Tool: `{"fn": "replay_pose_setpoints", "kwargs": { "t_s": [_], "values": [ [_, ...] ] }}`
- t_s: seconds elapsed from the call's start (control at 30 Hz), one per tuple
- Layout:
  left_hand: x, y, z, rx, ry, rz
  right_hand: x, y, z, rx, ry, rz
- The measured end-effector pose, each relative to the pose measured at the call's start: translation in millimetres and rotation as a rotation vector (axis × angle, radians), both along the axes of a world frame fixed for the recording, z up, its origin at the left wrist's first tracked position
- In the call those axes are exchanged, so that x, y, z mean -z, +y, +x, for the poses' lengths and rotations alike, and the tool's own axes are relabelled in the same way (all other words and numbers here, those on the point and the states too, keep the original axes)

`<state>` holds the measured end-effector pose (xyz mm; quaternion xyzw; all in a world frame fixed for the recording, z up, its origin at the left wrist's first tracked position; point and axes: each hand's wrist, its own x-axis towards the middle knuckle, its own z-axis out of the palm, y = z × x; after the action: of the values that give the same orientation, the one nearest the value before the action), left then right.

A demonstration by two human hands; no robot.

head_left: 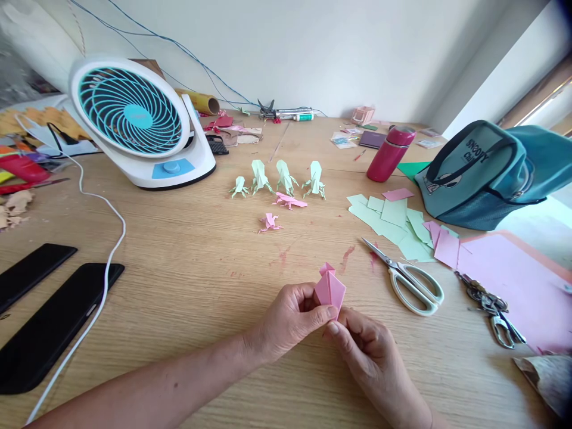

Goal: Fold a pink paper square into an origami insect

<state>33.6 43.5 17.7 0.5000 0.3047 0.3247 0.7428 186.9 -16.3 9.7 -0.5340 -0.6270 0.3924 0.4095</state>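
Note:
A small pink folded paper piece (329, 287) stands just above the wooden table near its front edge. My left hand (292, 319) pinches it from the left and my right hand (370, 354) pinches its lower edge from the right. Farther back stand several pale green origami figures (277, 177), with two pink origami figures (290, 201) in front of them.
White-handled scissors (409, 280) lie right of my hands, beside green and pink paper sheets (397, 220), a key bunch (491, 307) and a teal bag (482, 173). A white fan (134, 119), its cable and two black phones (49, 322) occupy the left. A pink bottle (388, 154) stands behind.

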Motion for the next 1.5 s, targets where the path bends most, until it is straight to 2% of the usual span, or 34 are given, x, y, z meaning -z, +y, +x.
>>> {"fn": "replay_pose_setpoints", "kwargs": {
  "t_s": [0.17, 0.3, 0.43, 0.6, 0.7, 0.9, 1.07, 1.37, 1.5],
  "values": [
    [-1.6, 6.4, -1.1, -0.061, 0.175, 0.06, -1.7, 1.4, 5.7, 0.04, 0.048, -0.047],
    [1.5, 7.3, -2.2, 0.0, 0.262, 0.124, -2.0, 5.7, 10.3, 0.138, 0.161, -0.103],
    [4.1, 4.0, -3.5, 0.072, 0.283, 0.119, -1.6, 9.9, 12.0, 0.226, 0.316, -0.089],
    [-0.9, 0.6, -3.2, 0.153, 0.299, 0.2, -1.9, 13.1, 12.3, 0.168, 0.418, -0.116],
    [-1.1, 0.1, -2.2, 0.122, 0.328, 0.262, -1.3, 14.3, 12.3, 0.163, 0.407, -0.105],
    [9.8, 0.2, -1.6, 0.006, 0.322, 0.332, -0.4, 14.3, 11.7, 0.166, 0.409, -0.079],
    [13.2, -0.6, -1.6, -0.045, 0.278, 0.292, 0.3, 13.0, 11.2, 0.159, 0.402, -0.08],
    [8.1, -0.4, 0.4, -0.081, 0.19, 0.193, -1.2, 12.6, 10.1, 0.134, 0.417, -0.091],
    [5.7, -0.3, -0.5, -0.117, 0.209, 0.227, -2.1, 12.9, 9.9, 0.117, 0.417, -0.105]
  ]
}}
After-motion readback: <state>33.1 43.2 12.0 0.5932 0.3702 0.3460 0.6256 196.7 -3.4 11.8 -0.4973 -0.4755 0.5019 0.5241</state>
